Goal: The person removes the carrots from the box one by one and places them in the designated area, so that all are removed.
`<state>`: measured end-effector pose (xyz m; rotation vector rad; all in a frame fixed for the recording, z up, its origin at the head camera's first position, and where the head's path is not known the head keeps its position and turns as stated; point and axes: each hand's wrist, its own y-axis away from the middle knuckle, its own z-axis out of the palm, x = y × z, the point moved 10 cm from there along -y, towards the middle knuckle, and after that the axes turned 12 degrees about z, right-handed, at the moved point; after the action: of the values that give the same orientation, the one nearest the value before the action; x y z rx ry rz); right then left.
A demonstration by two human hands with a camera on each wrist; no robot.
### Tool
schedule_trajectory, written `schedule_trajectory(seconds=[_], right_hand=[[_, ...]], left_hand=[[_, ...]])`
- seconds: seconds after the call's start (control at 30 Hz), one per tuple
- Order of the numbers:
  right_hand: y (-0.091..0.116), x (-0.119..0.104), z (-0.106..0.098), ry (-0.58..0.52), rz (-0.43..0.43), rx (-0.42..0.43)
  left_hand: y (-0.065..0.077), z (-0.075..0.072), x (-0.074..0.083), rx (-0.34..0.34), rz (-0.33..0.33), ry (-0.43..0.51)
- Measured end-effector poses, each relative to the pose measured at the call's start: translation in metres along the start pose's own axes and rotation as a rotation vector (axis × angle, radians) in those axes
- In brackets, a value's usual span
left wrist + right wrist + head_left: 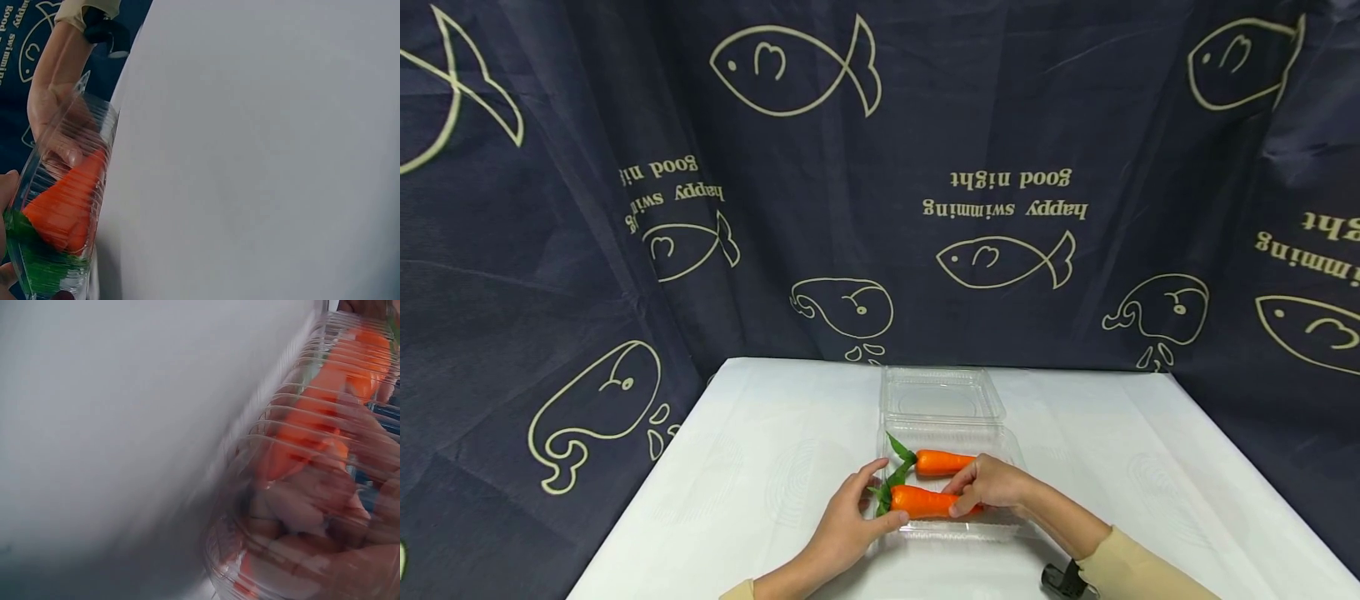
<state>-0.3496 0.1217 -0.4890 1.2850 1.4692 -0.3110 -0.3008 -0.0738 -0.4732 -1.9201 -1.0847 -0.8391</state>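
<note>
In the head view, a clear plastic clamshell container (977,527) lies open on the white-covered table (737,467), around 5 o'clock from the centre, its lid (940,396) folded back at the 12 o'clock side. Two orange carrots lie in the base: the near carrot (921,502), and the far carrot (942,462) toward its 1 o'clock. Their green leaves (880,496) point toward 9 and 11 o'clock. The right hand (992,483), at 3 o'clock, pinches the near carrot between thumb and fingers. The left hand (846,518), at 8 o'clock, has thumb and fingers spread around the container's corner, clasping nothing.

In the left wrist view, the container stands toward 9 o'clock, with orange and leaves showing through its ribbed wall; the right hand reaches in above.

In the right wrist view, blurred fingers (294,506) sit at 4 o'clock behind the clear plastic, with orange toward 2 o'clock.
</note>
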Motion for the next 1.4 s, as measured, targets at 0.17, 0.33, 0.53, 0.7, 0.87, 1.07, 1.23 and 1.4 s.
schedule_trajectory(seconds=[0.17, 0.33, 0.53, 0.7, 0.87, 1.07, 1.23, 1.4], right_hand=[[0.001, 0.000, 0.001, -0.012, -0.011, -0.015], [0.001, -0.001, 0.001, -0.016, -0.025, -0.022], [0.004, -0.003, -0.002, -0.016, -0.034, -0.016], [0.006, -0.005, -0.007, -0.011, -0.032, 0.016], [0.008, -0.008, -0.008, -0.032, -0.054, 0.006], [0.010, -0.011, -0.009, -0.057, -0.086, 0.008], [0.010, -0.011, -0.012, -0.062, -0.098, 0.041], [0.013, -0.014, -0.014, -0.062, -0.102, 0.063]], left_hand=[[-0.001, 0.001, 0.000, 0.005, 0.017, -0.010], [0.000, 0.001, 0.001, 0.007, 0.011, -0.022], [-0.001, 0.001, 0.000, 0.006, 0.004, -0.021], [-0.002, 0.001, 0.003, 0.013, 0.033, 0.025], [-0.003, 0.001, 0.005, 0.019, 0.054, 0.030], [-0.002, 0.000, 0.008, 0.034, 0.071, 0.007], [-0.003, 0.000, 0.009, 0.022, 0.065, 0.022], [-0.003, 0.001, 0.006, 0.018, 0.037, 0.034]])
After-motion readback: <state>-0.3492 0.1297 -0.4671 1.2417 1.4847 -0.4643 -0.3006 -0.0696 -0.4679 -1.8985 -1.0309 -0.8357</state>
